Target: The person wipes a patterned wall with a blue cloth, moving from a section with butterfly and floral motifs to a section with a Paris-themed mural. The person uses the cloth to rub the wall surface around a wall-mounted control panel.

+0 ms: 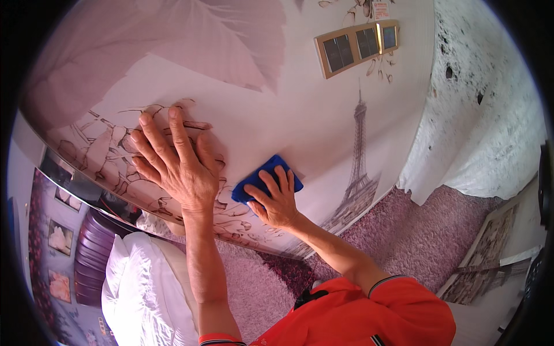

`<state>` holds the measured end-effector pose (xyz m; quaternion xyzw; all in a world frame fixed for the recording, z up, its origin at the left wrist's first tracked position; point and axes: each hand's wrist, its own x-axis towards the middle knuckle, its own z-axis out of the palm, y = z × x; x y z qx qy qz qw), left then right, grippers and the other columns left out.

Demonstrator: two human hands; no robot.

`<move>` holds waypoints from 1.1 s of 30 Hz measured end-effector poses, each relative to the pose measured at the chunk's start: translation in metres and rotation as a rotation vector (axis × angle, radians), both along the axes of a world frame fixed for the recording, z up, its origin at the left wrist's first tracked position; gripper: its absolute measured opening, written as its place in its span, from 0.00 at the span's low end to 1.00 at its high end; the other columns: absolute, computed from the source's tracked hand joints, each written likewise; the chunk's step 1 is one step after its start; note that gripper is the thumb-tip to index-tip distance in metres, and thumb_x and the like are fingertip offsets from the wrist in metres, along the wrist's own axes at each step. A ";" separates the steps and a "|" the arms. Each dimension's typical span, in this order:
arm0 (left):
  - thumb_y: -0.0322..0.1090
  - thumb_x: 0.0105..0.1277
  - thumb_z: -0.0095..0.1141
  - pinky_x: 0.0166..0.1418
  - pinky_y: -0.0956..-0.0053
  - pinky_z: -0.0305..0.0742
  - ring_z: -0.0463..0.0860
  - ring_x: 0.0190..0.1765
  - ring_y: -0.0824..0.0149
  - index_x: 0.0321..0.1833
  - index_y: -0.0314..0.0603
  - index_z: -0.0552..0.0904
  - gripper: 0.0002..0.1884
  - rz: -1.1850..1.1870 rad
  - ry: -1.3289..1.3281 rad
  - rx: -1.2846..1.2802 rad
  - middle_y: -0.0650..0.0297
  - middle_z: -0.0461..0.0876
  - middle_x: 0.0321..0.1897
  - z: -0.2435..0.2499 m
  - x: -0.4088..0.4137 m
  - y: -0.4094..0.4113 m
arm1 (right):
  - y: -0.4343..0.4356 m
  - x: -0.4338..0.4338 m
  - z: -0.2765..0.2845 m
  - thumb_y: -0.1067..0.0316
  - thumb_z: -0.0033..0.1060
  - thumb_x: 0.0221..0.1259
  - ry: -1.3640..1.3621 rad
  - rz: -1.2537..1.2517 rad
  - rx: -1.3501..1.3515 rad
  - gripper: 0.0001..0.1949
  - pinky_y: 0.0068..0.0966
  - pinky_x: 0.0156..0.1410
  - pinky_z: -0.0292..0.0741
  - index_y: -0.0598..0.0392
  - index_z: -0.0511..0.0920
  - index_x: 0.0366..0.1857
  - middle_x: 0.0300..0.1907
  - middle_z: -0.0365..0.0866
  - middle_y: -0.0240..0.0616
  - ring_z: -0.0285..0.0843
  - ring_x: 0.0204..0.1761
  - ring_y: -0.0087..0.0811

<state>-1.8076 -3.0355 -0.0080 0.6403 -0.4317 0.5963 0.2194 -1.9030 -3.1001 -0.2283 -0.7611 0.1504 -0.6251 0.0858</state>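
Note:
My left hand (181, 166) lies with its fingers spread against a wall panel (242, 116) printed with leaves, branches and an Eiffel Tower. It holds nothing. Lower and to its right, my right hand (277, 201) presses a folded blue cloth (268, 173) to the same panel, its fingers bent over the cloth. The printed tower (359, 142) stands to the right of the cloth. Above it, a gold-framed row of dark switches (355, 45) is fixed to the panel, with a small printed sticker (381, 11) over its right end.
White speckled sheer fabric (480, 112) hangs at the right. Pink and purple shaggy carpet (415, 233) covers the floor below the panel. At the lower left are white bedding (143, 285) and a purple padded headboard (93, 255). A shiny metal trim (91, 188) edges the panel's left side.

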 end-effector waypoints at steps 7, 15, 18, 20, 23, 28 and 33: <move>0.55 0.83 0.46 0.89 0.44 0.24 0.48 0.91 0.42 0.86 0.56 0.70 0.32 -0.025 -0.010 0.028 0.45 0.57 0.89 -0.015 -0.005 -0.004 | -0.003 0.000 -0.005 0.49 0.71 0.69 -0.035 -0.035 0.074 0.22 0.74 0.79 0.49 0.30 0.84 0.66 0.79 0.67 0.45 0.54 0.82 0.63; 0.58 0.83 0.47 0.89 0.46 0.26 0.48 0.91 0.43 0.85 0.55 0.71 0.32 -0.023 -0.039 0.026 0.46 0.57 0.88 -0.014 -0.003 -0.003 | 0.036 0.017 -0.033 0.50 0.70 0.70 -0.026 -0.022 0.211 0.23 0.75 0.80 0.49 0.32 0.83 0.68 0.81 0.63 0.49 0.51 0.83 0.66; 0.59 0.84 0.46 0.89 0.43 0.26 0.48 0.91 0.40 0.85 0.55 0.72 0.32 -0.034 -0.042 0.028 0.44 0.58 0.88 -0.014 -0.002 -0.003 | 0.035 0.017 -0.031 0.50 0.69 0.71 -0.041 -0.035 0.221 0.22 0.74 0.80 0.49 0.35 0.83 0.67 0.81 0.62 0.50 0.51 0.83 0.67; 0.59 0.84 0.46 0.89 0.43 0.26 0.48 0.91 0.40 0.85 0.55 0.72 0.32 -0.033 -0.041 0.033 0.43 0.58 0.88 -0.014 -0.002 -0.002 | 0.030 0.017 -0.025 0.49 0.67 0.73 -0.062 -0.056 0.225 0.21 0.74 0.80 0.49 0.37 0.83 0.67 0.81 0.62 0.52 0.51 0.83 0.68; 0.59 0.82 0.50 0.88 0.43 0.29 0.46 0.91 0.43 0.85 0.57 0.72 0.33 -0.022 -0.026 0.053 0.46 0.56 0.89 -0.013 -0.005 -0.001 | 0.014 0.014 -0.017 0.46 0.60 0.78 -0.150 -0.101 0.222 0.21 0.74 0.79 0.50 0.43 0.83 0.66 0.82 0.60 0.54 0.52 0.82 0.70; 0.62 0.82 0.49 0.88 0.41 0.27 0.46 0.91 0.41 0.85 0.56 0.71 0.34 -0.054 -0.046 0.043 0.44 0.56 0.89 -0.012 -0.003 -0.002 | 0.013 0.019 -0.015 0.44 0.52 0.83 -0.159 -0.186 0.216 0.26 0.69 0.81 0.52 0.57 0.80 0.66 0.82 0.59 0.60 0.50 0.81 0.72; 0.64 0.82 0.49 0.87 0.36 0.27 0.46 0.91 0.39 0.86 0.58 0.71 0.35 -0.083 -0.066 0.049 0.43 0.55 0.89 -0.011 -0.006 -0.004 | 0.040 0.046 -0.030 0.43 0.51 0.83 -0.328 -0.192 0.383 0.26 0.68 0.83 0.48 0.51 0.81 0.69 0.85 0.57 0.56 0.46 0.85 0.69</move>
